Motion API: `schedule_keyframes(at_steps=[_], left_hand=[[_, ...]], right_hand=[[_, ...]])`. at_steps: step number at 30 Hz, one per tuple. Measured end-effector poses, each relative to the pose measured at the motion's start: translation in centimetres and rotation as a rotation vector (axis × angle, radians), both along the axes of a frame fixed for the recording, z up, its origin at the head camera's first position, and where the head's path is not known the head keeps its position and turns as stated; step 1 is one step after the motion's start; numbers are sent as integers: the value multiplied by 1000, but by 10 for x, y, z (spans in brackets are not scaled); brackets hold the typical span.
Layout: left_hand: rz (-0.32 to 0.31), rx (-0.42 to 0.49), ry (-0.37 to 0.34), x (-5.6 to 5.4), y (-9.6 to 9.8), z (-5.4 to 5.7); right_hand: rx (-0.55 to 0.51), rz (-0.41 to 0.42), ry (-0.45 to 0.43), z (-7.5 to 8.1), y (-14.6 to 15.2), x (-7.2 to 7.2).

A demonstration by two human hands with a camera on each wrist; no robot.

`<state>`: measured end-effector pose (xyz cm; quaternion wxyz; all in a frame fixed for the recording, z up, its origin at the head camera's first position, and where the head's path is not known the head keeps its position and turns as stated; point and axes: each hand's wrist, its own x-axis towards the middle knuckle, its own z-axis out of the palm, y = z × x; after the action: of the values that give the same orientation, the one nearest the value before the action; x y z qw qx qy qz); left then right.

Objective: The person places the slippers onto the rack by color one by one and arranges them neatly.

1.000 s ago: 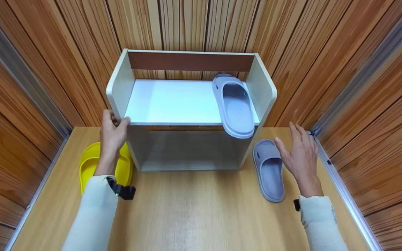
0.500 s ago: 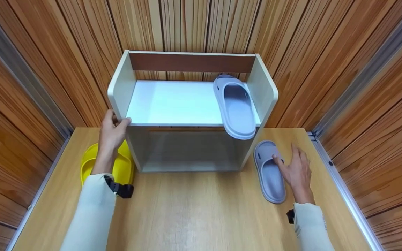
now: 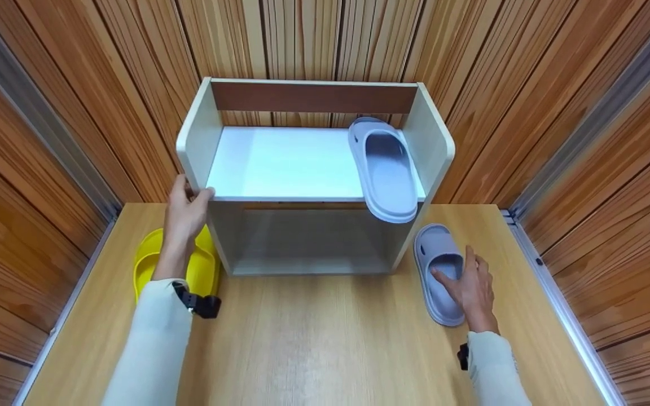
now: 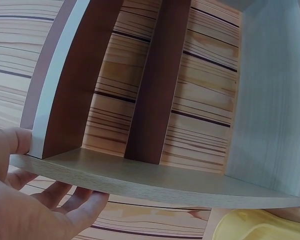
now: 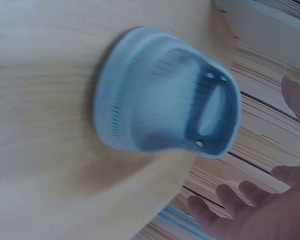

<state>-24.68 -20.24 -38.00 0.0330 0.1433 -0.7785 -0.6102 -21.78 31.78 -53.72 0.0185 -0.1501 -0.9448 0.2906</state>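
Observation:
My left hand (image 3: 185,221) grips the left side panel of a small white shoe rack (image 3: 285,166), thumb at the shelf's front edge and fingers round the outside. The left wrist view shows the same hold on the panel (image 4: 155,182). A grey slipper (image 3: 390,175) lies at the right end of the upper shelf, its heel jutting past the front. Another grey slipper (image 3: 431,241) rests on the floor right of the rack. Above that slipper's right side hovers my right hand (image 3: 474,293), fingers spread and holding nothing; the right wrist view shows a gap between hand and slipper (image 5: 160,100).
Yellow footwear (image 3: 205,268) sits on the floor left of the rack, partly hidden by my left forearm. Wood-panelled walls (image 3: 302,39) close in the back and both sides. Metal strips (image 3: 562,316) run along the floor edges.
My right hand has come down and toward me, leftward over the floor slipper. The left hand keeps its hold on the rack, and both grey slippers stay in place.

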Motion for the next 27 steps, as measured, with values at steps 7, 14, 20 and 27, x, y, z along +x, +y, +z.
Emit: schedule_keyframes(at_steps=[7, 14, 20, 27], left_hand=[[-2, 21, 25, 0, 0, 0], [7, 29, 25, 0, 0, -2], [9, 30, 32, -1, -3, -4], [2, 27, 36, -1, -4, -2]], right_hand=[[-21, -5, -110, -15, 3, 1], [-45, -20, -161, -23, -1, 1], [-52, -31, -181, -29, -4, 3], [-67, -46, -238, -34, 0, 1]])
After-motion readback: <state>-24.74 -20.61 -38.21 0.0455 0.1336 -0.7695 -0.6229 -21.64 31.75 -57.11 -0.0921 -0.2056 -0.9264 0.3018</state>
